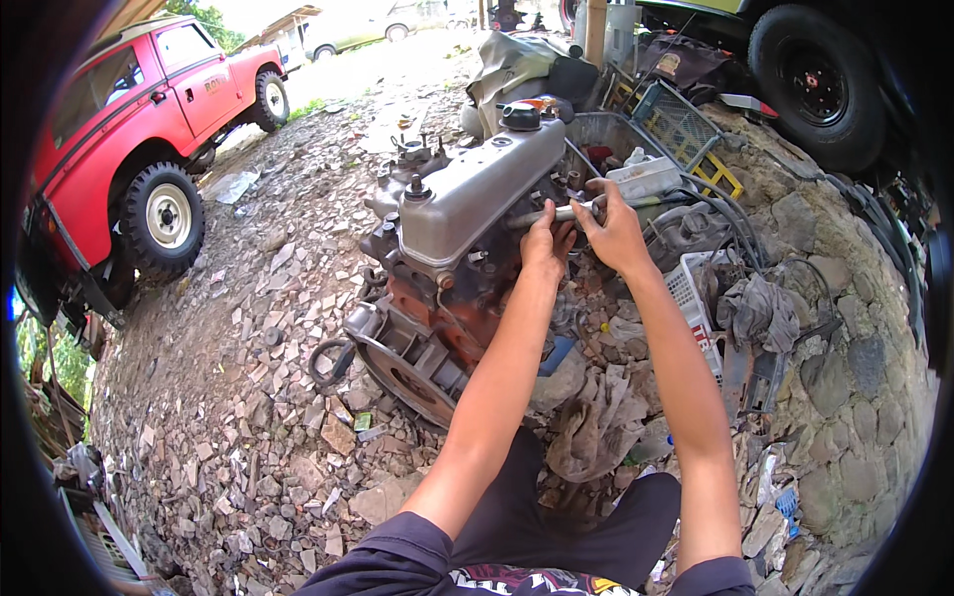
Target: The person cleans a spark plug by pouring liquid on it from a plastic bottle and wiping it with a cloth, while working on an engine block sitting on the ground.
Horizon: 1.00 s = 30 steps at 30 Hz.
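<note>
An engine with a grey metal valve cover [474,189] and a rusty red-orange block [434,323] rests on the rubble in front of me. My left hand [545,241] and my right hand [612,226] are both closed on a short silvery metal bar [570,212], held roughly level along the engine's right side. My right hand is at the bar's right end, my left hand nearer the cover. My fingers hide part of the bar and whatever lies behind it.
A red off-road vehicle [189,89] stands at the left, another vehicle's black wheel [815,84] at the upper right. Beside the engine are a green crate [676,127], a white crate [696,308], hoses [740,223], grey rags [755,318] and a low stone edge [845,417].
</note>
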Each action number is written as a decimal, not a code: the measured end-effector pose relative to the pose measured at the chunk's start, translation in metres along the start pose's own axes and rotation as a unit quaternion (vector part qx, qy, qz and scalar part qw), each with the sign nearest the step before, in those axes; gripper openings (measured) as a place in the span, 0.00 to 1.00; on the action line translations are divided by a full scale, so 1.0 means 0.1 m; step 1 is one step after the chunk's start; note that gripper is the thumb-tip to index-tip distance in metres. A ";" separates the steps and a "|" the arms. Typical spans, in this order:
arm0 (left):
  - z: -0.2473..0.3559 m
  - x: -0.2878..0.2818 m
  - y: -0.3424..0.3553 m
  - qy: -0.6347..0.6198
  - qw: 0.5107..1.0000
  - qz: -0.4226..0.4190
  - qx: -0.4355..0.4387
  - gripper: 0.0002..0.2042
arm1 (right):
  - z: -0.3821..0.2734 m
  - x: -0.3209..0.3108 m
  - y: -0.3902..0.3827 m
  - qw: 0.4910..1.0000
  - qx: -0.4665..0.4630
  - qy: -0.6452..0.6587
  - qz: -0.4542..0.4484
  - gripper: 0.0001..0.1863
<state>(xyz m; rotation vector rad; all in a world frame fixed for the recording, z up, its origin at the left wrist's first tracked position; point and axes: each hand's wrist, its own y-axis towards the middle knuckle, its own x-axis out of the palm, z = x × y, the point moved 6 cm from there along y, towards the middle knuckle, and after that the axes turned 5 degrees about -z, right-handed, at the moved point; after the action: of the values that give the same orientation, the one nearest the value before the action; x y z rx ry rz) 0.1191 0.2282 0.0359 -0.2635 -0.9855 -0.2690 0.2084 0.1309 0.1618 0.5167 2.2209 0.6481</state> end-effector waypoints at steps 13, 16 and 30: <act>0.02 0.11 -0.16 0.002 1.000 0.030 0.004 0.10 | 0.23 0.00 -0.01 0.999 0.017 0.001 -0.045 0.24; 0.04 0.02 -0.10 -0.101 0.994 -0.040 0.017 0.11 | 0.23 0.02 0.03 0.994 0.079 -0.053 -0.056 0.24; 0.01 -0.03 -0.06 -0.022 1.000 0.020 0.005 0.14 | 0.19 0.02 -0.06 1.000 -0.006 0.005 -0.029 0.23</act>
<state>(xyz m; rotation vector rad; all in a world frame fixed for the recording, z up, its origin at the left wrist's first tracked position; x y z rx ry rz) 0.1144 0.2229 0.0341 -0.2813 -1.0233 -0.2221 0.2201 0.1333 0.1461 0.4416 2.2316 0.6345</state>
